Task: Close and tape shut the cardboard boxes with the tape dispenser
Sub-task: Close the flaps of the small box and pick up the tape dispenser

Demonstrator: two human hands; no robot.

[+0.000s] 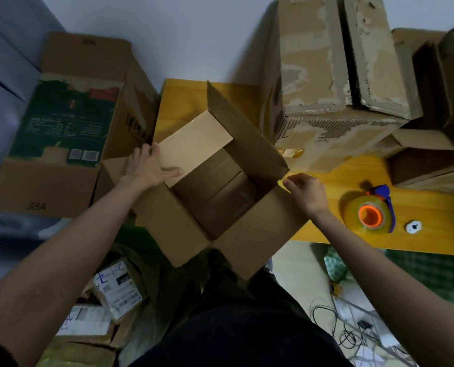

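Left hand (151,166): arm extended, palm down, fingers spread flat. Right hand (306,193): arm extended, fingers curled in a pinch.

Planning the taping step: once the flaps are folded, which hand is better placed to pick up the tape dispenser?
The right hand, probably. It is at the open brown cardboard box's right corner, and the blue dispenser with its yellowish tape roll lies on the yellow table just beyond it. The left hand presses a flap on the far side.

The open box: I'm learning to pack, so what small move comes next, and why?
Probably fold the upright far flap down with the right hand, which is at its corner. The left hand already presses one flap inward; the tape dispenser lies untouched on the table.
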